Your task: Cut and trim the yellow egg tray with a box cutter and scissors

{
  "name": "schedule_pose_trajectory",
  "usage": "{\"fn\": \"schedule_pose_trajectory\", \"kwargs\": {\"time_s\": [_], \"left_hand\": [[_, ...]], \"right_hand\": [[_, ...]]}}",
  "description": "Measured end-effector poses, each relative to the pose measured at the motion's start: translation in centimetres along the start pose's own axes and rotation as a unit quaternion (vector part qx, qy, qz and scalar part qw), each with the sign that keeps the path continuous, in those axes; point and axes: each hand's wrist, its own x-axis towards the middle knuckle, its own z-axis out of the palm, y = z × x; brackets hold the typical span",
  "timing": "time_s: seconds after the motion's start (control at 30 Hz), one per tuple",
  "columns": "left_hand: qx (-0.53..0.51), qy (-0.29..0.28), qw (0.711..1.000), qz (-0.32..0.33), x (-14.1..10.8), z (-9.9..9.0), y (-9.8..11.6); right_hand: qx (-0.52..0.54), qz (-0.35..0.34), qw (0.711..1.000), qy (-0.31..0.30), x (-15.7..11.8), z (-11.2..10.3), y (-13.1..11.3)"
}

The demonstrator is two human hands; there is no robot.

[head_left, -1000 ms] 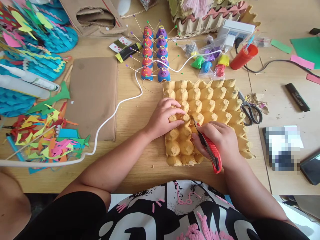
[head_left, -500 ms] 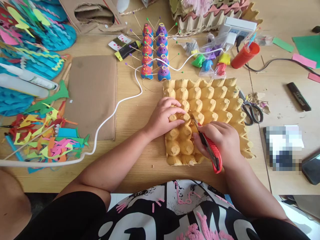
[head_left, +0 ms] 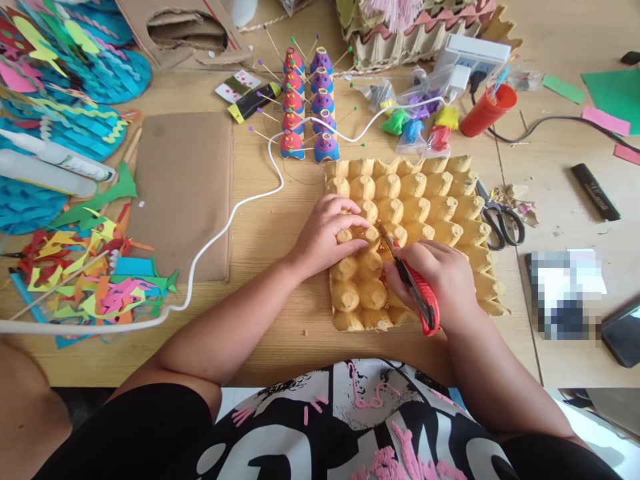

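Observation:
A yellow-brown egg tray (head_left: 425,210) of moulded pulp lies on the table before me, its peaks facing up. My left hand (head_left: 335,230) steadies it from the left, thumb and fingers curved around one of its peaks. In my right hand (head_left: 440,280) is a red utility knife (head_left: 424,300), held by its handle. Its blade points away from me and its tip meets the tray between two peaks, just right of my left fingertips. The very tip of the blade is sunk in or hidden by the pulp.
Scissors (head_left: 503,223) lie against the tray's right side. Beyond it stand painted egg-cup figures (head_left: 325,120), bags of coloured clay (head_left: 413,130) and a red cup (head_left: 487,110). A white cable (head_left: 220,230) crosses left, over a cardboard sheet (head_left: 185,193), near paper scraps (head_left: 100,280).
The knife and my right hand have shifted slightly up and left, the blade moving a little farther along the tray. My left hand stays in the same place.

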Motion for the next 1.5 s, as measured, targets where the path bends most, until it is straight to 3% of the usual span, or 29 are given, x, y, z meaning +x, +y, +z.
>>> {"fn": "schedule_pose_trajectory", "kwargs": {"time_s": [0.27,0.47,0.83,1.27,1.5], "left_hand": [[0.008,-0.005,1.0,-0.005,0.0,0.1,-0.1],[0.005,-0.008,1.0,-0.003,-0.1,0.0,-0.1],[-0.003,0.011,1.0,0.019,0.0,0.0,-0.1],[0.013,-0.029,0.999,-0.022,0.1,-0.2,-0.1],[0.011,-0.035,0.999,-0.03,0.1,-0.3,0.1]], "right_hand": [[0.003,0.005,1.0,-0.017,0.1,-0.2,0.1],[0.042,0.063,0.997,-0.032,0.0,-0.3,0.1],[0.043,0.087,0.994,-0.049,-0.1,-0.2,0.0],[0.064,0.086,0.993,-0.045,0.1,0.0,0.1],[0.095,0.072,0.991,0.06,-0.1,-1.3,-0.2]]}}
